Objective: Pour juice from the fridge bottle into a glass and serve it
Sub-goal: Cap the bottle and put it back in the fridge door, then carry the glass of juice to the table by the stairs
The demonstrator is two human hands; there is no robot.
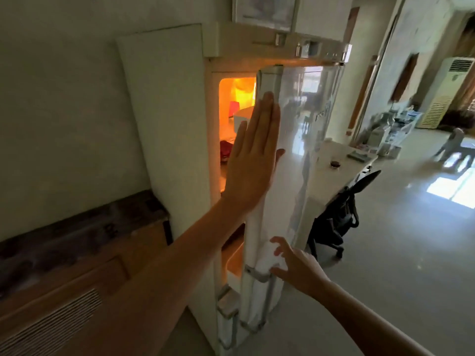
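The white fridge (169, 119) stands in front of me with its door (293, 155) slightly ajar, and orange light glows from the gap. My left hand (253, 155) lies flat with straight fingers against the door's front edge. Lower down, my right hand (290, 263) curls its fingers and thumb round the white door handle (264, 263). Inside the gap I make out a red object (233, 107) and a white container (241, 118). No juice bottle is visible. A small glass (335, 163) with dark contents stands on the white counter (341, 155) beyond the door.
A wooden cabinet (64, 291) with a dark top and a vent grille sits to the left of the fridge. A black office chair (339, 214) stands under the counter. To the right lies shiny open floor (411, 253), with a standing air conditioner (447, 93) and a cluttered shelf at the back.
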